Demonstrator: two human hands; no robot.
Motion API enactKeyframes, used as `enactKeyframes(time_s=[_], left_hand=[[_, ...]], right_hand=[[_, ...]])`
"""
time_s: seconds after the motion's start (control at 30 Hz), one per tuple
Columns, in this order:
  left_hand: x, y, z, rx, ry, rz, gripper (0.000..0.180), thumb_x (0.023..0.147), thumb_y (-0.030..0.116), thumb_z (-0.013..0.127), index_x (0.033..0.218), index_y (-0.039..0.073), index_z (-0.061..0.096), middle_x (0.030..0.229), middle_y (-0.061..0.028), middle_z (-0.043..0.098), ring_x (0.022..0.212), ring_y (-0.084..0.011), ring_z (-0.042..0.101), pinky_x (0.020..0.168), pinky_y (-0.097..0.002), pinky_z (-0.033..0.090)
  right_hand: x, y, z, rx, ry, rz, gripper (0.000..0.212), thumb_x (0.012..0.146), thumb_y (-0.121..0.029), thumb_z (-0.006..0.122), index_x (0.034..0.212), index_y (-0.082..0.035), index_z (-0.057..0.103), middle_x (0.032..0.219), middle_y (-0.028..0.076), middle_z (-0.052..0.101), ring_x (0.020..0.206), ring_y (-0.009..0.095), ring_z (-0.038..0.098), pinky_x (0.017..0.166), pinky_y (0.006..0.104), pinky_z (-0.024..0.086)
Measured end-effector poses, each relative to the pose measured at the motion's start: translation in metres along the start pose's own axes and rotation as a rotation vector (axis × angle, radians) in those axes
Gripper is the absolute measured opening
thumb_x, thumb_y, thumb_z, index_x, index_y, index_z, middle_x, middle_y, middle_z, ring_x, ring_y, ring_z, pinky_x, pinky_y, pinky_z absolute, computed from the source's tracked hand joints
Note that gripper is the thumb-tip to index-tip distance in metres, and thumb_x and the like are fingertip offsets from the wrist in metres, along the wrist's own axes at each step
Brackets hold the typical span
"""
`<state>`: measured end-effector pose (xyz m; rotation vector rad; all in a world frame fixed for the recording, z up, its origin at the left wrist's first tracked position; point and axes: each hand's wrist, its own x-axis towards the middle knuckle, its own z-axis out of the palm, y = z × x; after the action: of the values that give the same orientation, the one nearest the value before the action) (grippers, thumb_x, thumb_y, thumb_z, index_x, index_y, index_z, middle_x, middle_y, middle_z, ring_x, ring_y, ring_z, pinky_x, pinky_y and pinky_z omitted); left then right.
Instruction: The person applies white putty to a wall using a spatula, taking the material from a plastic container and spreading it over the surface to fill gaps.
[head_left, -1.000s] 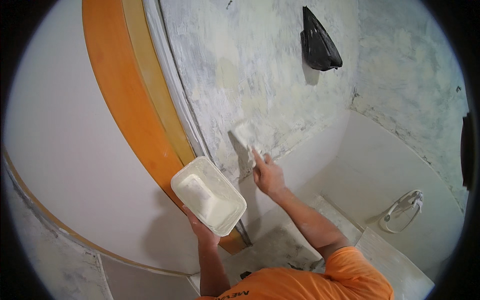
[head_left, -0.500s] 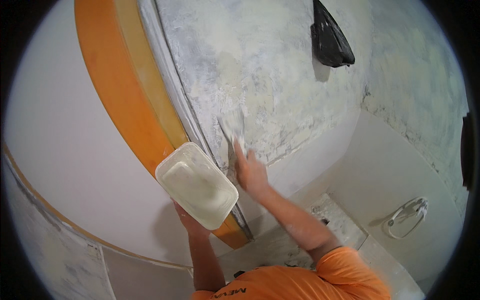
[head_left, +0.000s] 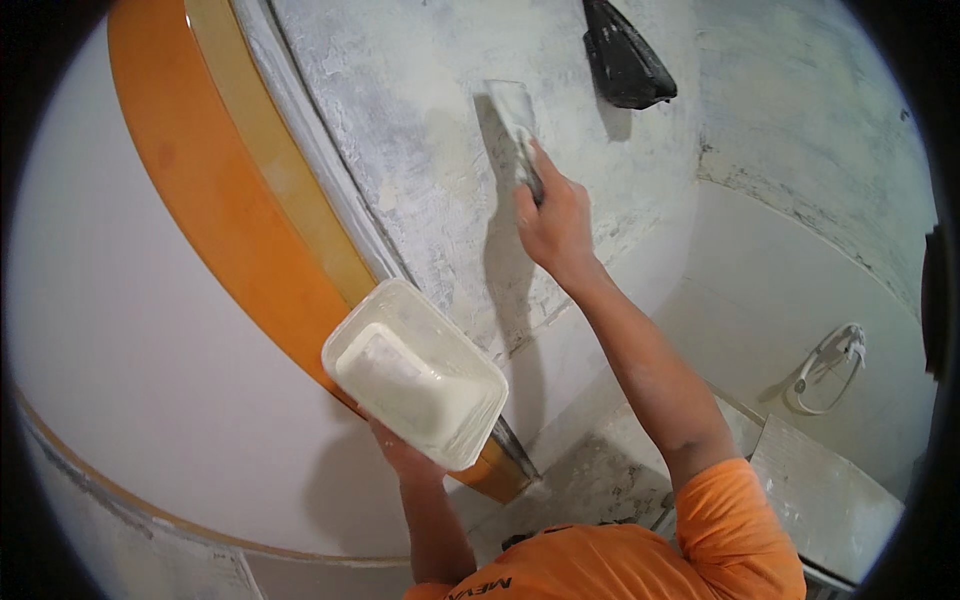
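My right hand (head_left: 558,222) is closed round the handle of a putty knife (head_left: 513,108), whose wide, whitish blade is held up by the patchy plastered wall (head_left: 400,130). Whether the blade touches the wall I cannot tell, though its shadow falls just left of it. My left hand (head_left: 405,455) holds a white plastic tub (head_left: 480,385) from beneath and the near side, most of its fingers hidden by it. Creamy white filler (head_left: 425,410) lies inside the tub.
An orange wooden door frame (head_left: 215,215) stands beside a white door panel (head_left: 130,300) on the left. Black plastic (head_left: 630,60) covers something on the wall at the upper right. Farther right, a white shower hose (head_left: 830,370) hangs on pale wall tiles. A flat board (head_left: 830,490) lies below it.
My right hand has moved up and to the right with the putty knife, away from the spot beside the tub. The tub appears slightly lower and farther right as the view shifts.
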<state>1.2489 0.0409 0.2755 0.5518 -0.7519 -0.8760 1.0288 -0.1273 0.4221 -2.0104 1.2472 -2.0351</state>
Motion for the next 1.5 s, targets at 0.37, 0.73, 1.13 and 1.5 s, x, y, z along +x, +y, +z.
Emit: enactKeyframes(time_s=[0.37, 0.73, 1.13, 1.5], left_hand=[[0.011, -0.014, -0.01, -0.052, -0.124, 0.017, 0.066, 0.102, 0.053, 0.043, 0.149, 0.008, 0.035, 0.145, -0.0111, 0.045, 0.13, -0.0257, 0.049, 0.107, -0.0434, 0.044], [0.002, 0.003, -0.003, 0.027, -0.096, -0.049, 0.069, 0.104, 0.056, 0.035, 0.154, 0.009, 0.027, 0.152, -0.0109, 0.038, 0.135, -0.0266, 0.045, 0.11, -0.0446, 0.043], [0.011, -0.006, -0.016, 0.0, -0.013, -0.12, 0.07, 0.102, 0.057, 0.039, 0.155, 0.013, 0.027, 0.15, -0.0108, 0.041, 0.133, -0.0293, 0.047, 0.109, -0.0482, 0.044], [-0.002, 0.0, 0.004, 0.047, -0.04, -0.119, 0.073, 0.102, 0.063, 0.031, 0.155, 0.012, 0.026, 0.151, -0.0112, 0.039, 0.133, -0.0299, 0.047, 0.111, -0.0461, 0.042]], right_hand=[[-0.21, 0.049, 0.013, -0.297, -0.53, 0.172, 0.08, 0.085, -0.013, 0.063, 0.156, -0.018, 0.028, 0.085, 0.023, 0.062, 0.076, 0.043, 0.063, 0.07, 0.0543, 0.052], [0.023, 0.004, -0.018, -0.085, 0.041, -0.134, 0.056, 0.08, -0.006, 0.061, 0.135, 0.003, 0.054, 0.09, 0.033, 0.065, 0.08, 0.046, 0.064, 0.074, 0.047, 0.053], [-0.18, 0.052, -0.012, -0.237, -0.515, 0.177, 0.076, 0.084, -0.01, 0.064, 0.153, -0.011, 0.033, 0.086, 0.025, 0.064, 0.085, 0.043, 0.063, 0.078, 0.053, 0.051], [0.027, -0.017, -0.021, -0.052, -0.07, -0.066, 0.054, 0.079, -0.002, 0.059, 0.132, 0.005, 0.056, 0.097, 0.034, 0.065, 0.091, 0.051, 0.063, 0.082, 0.0515, 0.052]])
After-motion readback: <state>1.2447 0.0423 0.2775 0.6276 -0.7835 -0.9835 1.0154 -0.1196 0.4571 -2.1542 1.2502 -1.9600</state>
